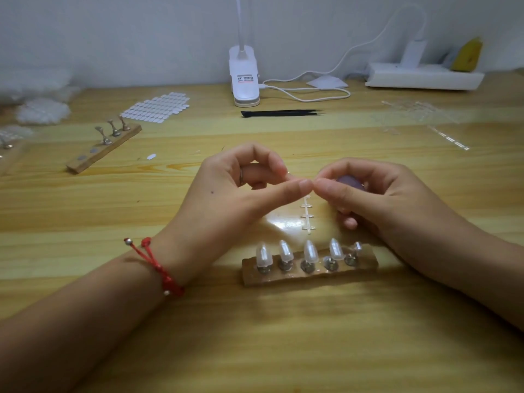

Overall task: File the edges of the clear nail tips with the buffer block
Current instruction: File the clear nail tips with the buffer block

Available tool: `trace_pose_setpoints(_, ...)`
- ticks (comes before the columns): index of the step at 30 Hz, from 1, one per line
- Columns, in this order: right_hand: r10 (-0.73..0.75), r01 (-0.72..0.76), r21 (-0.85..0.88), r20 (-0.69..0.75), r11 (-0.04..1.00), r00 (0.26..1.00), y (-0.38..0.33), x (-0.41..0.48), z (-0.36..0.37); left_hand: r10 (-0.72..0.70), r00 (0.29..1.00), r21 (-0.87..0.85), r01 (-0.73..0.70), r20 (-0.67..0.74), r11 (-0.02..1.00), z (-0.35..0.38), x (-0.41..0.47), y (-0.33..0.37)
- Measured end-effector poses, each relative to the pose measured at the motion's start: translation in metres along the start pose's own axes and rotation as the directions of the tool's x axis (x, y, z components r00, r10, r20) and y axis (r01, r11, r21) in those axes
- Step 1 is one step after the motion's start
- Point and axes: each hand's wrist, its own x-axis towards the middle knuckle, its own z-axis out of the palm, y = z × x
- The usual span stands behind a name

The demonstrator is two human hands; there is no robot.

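Several tips (310, 252) point away; right fingers (336, 192) grip buffer block (350, 182), left fingers' (292, 188) pinch unclear

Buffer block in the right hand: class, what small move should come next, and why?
Probably draw the purple buffer block, gripped in the right hand, in a short stroke along what the left hand pinches, likely a clear nail tip, hard to see. Both hands' fingertips meet.

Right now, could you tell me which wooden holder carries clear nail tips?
The nearest holder, centre foreground; the angled left holder shows only bare metal stands.
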Motion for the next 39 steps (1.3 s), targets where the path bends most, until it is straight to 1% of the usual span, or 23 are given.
trace_pose_setpoints(4,-0.008,0.008,0.019,0.002,1.0,1.0,0.002,0.0,0.0,0.048,0.999,0.168,-0.048,0.002,0.985,0.001,0.001,0.0)
trace_pose_setpoints(6,-0.024,0.024,0.068,0.0,0.997,1.0,0.002,0.002,-0.001,0.053,0.999,0.192,-0.052,0.002,0.98,0.0,0.001,0.0)
trace_pose_setpoints(7,-0.022,0.02,0.156,0.01,0.988,1.0,0.002,0.003,-0.001,0.05,0.999,0.19,-0.048,-0.004,0.981,0.0,0.001,-0.001)
trace_pose_setpoints(9,0.015,-0.033,0.366,0.052,0.93,0.999,0.001,0.005,-0.005,0.029,1.0,0.162,-0.028,-0.007,0.986,-0.001,0.002,-0.002)
trace_pose_setpoints(10,0.028,-0.056,0.423,0.072,0.904,0.997,0.002,0.006,-0.008,0.015,1.0,0.146,-0.015,0.001,0.989,-0.002,0.002,-0.003)
trace_pose_setpoints(12,0.05,-0.082,0.46,0.081,0.884,0.995,0.002,0.006,-0.01,-0.003,1.0,0.14,-0.001,0.029,0.99,-0.002,0.002,-0.005)
trace_pose_setpoints(15,0.059,-0.084,0.418,0.072,0.905,0.996,0.003,0.006,-0.01,-0.015,0.998,0.135,0.008,0.054,0.991,-0.002,0.002,-0.006)
trace_pose_setpoints(19,0.033,-0.063,0.454,0.074,0.889,0.997,0.0,0.004,-0.011,-0.028,0.998,0.098,0.024,0.048,0.995,-0.004,0.003,-0.007)
trace_pose_setpoints(26,0.037,-0.056,0.415,0.052,0.908,0.998,-0.003,0.002,-0.007,-0.01,0.997,0.066,0.006,0.072,0.998,-0.004,0.001,-0.006)
trace_pose_setpoints(32,0.031,-0.048,0.402,0.047,0.914,0.998,-0.002,0.001,-0.005,-0.012,0.999,0.097,0.006,0.052,0.995,-0.003,0.0,-0.008)
trace_pose_setpoints(36,0.017,-0.034,0.387,0.045,0.922,0.999,-0.002,0.001,-0.004,-0.014,0.995,0.139,-0.001,0.102,0.99,0.0,0.0,-0.008)
trace_pose_setpoints(39,0.015,-0.033,0.377,0.05,0.926,0.999,-0.002,0.0,-0.003,-0.024,0.998,0.116,0.017,0.06,0.993,-0.002,0.001,-0.007)
